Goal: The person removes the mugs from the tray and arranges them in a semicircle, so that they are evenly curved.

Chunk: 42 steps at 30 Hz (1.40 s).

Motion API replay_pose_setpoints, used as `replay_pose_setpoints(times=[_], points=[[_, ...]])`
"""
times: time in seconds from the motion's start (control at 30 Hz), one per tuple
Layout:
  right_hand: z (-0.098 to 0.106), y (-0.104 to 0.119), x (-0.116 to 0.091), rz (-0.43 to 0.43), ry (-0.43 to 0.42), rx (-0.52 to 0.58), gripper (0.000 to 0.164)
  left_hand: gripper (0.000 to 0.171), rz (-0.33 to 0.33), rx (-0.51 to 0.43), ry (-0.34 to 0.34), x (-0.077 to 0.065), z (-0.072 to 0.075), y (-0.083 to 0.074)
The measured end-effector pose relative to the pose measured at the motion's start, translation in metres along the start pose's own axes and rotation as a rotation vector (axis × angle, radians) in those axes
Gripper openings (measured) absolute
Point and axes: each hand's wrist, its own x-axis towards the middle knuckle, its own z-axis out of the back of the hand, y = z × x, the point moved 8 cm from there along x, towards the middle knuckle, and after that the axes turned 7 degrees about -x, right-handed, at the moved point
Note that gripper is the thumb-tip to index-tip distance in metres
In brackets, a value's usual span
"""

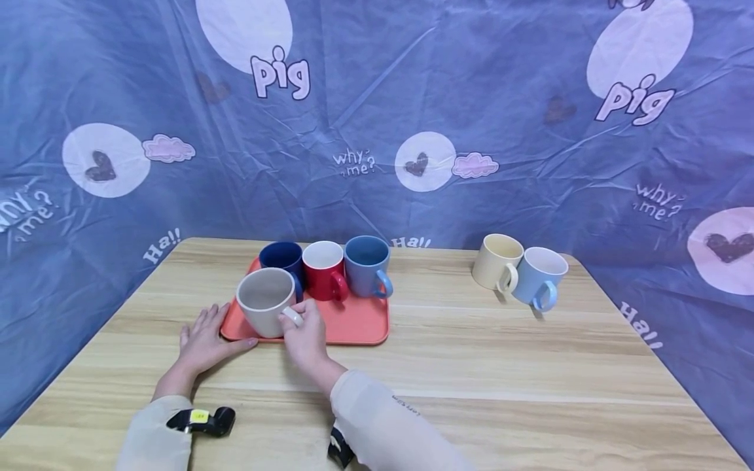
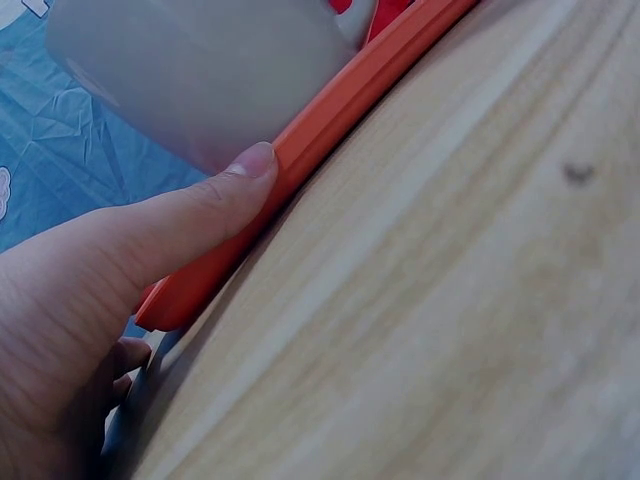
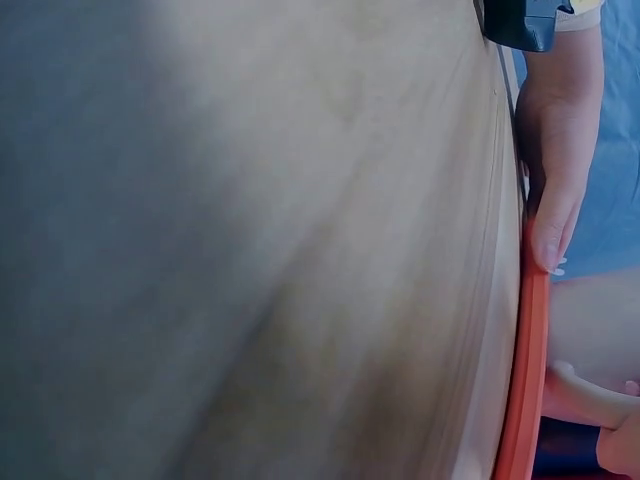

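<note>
Our sleeve (image 1: 391, 415) leads to our right hand (image 1: 307, 339), pinching the handle (image 1: 292, 317) of a grey mug (image 1: 265, 316) just leftward, at the tray (image 1: 356, 324) our spread left hand (image 1: 206, 343) touches. Probably stiff and breakable, the mug suits this hold.

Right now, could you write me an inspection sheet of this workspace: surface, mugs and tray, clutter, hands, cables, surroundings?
Surface: pale wooden table with streaky grain.
Mugs and tray: orange tray bears the dark blue mug, red mug and medium blue mug at its back; gray mug at its front left, whether fully set down unclear; cream mug and light blue mug stand on the table, far right.
Clutter: nothing seen.
Hands: left hand at the tray's front left corner, thumb against its rim; right hand grips the gray mug's handle.
Cables: nothing seen.
Surroundings: blue printed cloth behind the table and at both sides.
</note>
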Motion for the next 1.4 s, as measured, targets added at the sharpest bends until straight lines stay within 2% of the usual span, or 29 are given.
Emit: replay_pose_setpoints(times=[0.23, 0.53, 0.73, 0.9, 1.17, 1.4], points=[[0.002, -0.001, 0.003, 0.019, -0.022, -0.002, 0.017, 0.107, 0.016, 0.004, 0.000, -0.001, 0.000, 0.000], [0.009, 0.002, 0.005, 0.097, -0.055, 0.007, 0.017, 0.106, 0.019, 0.002, 0.008, -0.001, 0.001, -0.002], [0.013, 0.007, 0.006, 0.148, -0.041, 0.014, 0.016, 0.105, 0.010, 0.003, 0.003, -0.001, 0.001, -0.002], [0.017, 0.010, 0.006, 0.144, -0.024, 0.026, 0.016, 0.105, 0.002, 0.005, 0.001, -0.001, 0.001, -0.001], [0.029, 0.019, 0.008, 0.163, -0.046, 0.115, 0.016, 0.105, 0.003, 0.008, 0.007, -0.001, 0.002, -0.002], [0.038, 0.025, 0.010, 0.088, 0.006, 0.145, 0.013, 0.105, 0.011, 0.004, 0.016, -0.001, 0.001, -0.002]])
